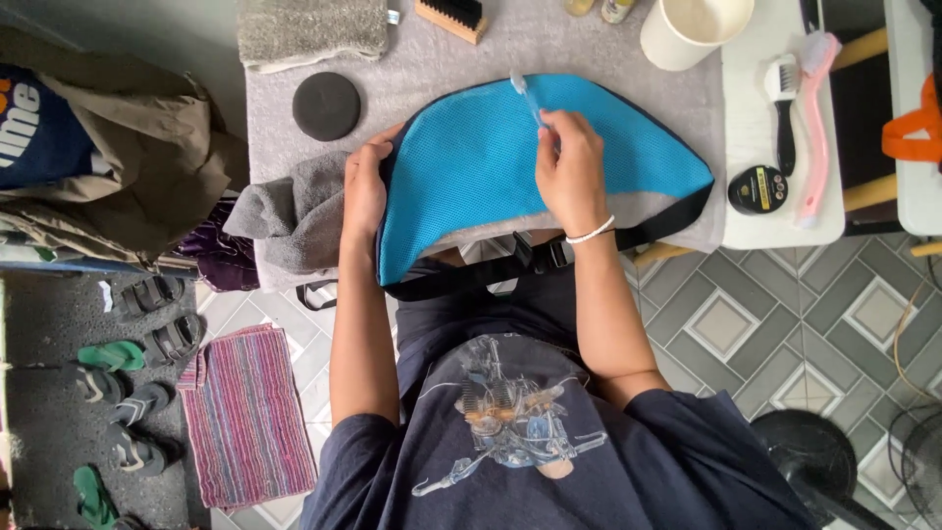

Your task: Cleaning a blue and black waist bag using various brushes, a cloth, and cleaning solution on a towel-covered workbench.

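Brushing a blue mesh bag (471, 167) on the grey-covered surface (608, 49).

Head view: right hand (571, 172) clenched on a toothbrush (527, 96), bristles on the fabric; left hand (365, 186) gripping the bag's left edge. Looks soft, light, floppy; best held at the rim or black strap (677, 216). White cup (693, 29) far right, contents unclear.

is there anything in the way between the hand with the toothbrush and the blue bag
Nothing visible. The right hand rests directly on the blue mesh bag, its toothbrush touching the fabric. The left hand grips the bag's edge.
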